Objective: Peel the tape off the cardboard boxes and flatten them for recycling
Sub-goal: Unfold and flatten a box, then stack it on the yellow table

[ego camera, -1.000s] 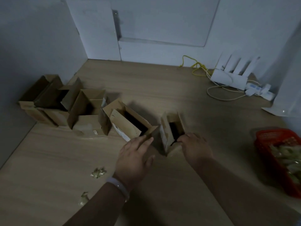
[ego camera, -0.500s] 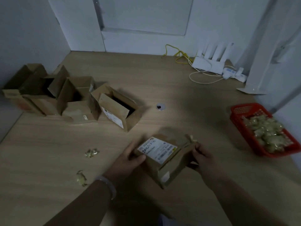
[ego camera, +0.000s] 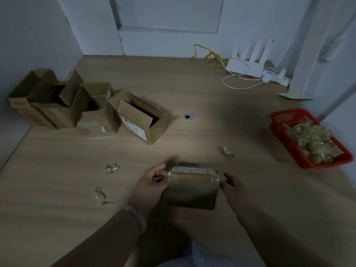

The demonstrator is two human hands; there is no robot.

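**Turned over since half a second ago: small box (ego camera: 192,189), label now along its far edge**

Far left, by the wall: row of opened boxes (ego camera: 57,108), flaps up. Nearer, on the floor (ego camera: 192,93): two tape scraps (ego camera: 110,168). Front centre: left hand (ego camera: 154,183) curled round the small box's left end. Right hand (ego camera: 230,185) just beside the right end, fingers loose; contact too blurred to tell. Further right: tape wad (ego camera: 226,151), newly dropped, then red basket (ego camera: 277,116) of crumpled tape.
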